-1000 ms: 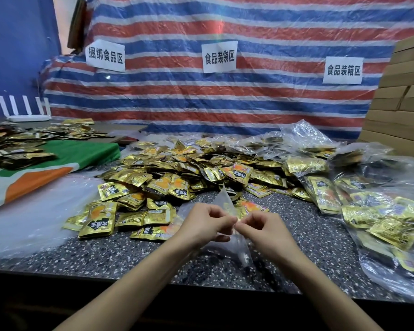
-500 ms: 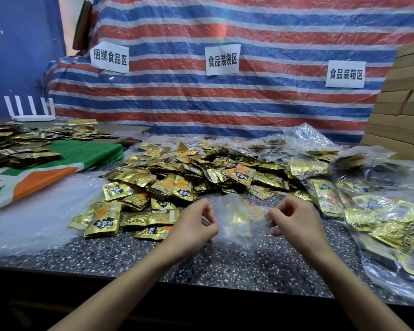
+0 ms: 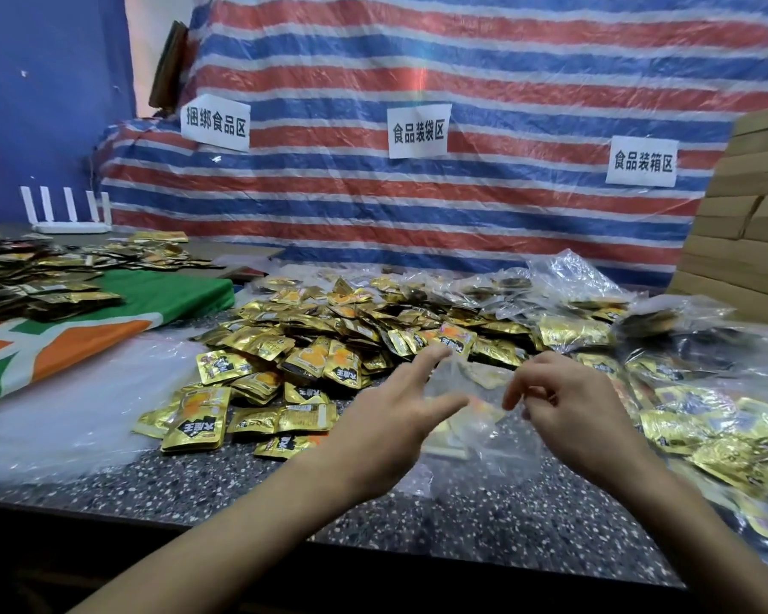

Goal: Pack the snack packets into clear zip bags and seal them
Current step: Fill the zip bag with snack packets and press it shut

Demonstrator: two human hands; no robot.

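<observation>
Clear zip bag [image 3: 475, 436] is held between the fingers, blurred, its mouth untraceable. Left hand [image 3: 386, 418]: fingers are spread wide. Right hand [image 3: 568, 405]: bag edge is pinched. Snack packets [image 3: 351, 330] are heaped beyond the fingers on the surface [image 3: 462, 520].

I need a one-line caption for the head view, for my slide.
Right hand pinches a clear zip bag, left hand open at its mouth, before a heap of gold snack packets.
</observation>
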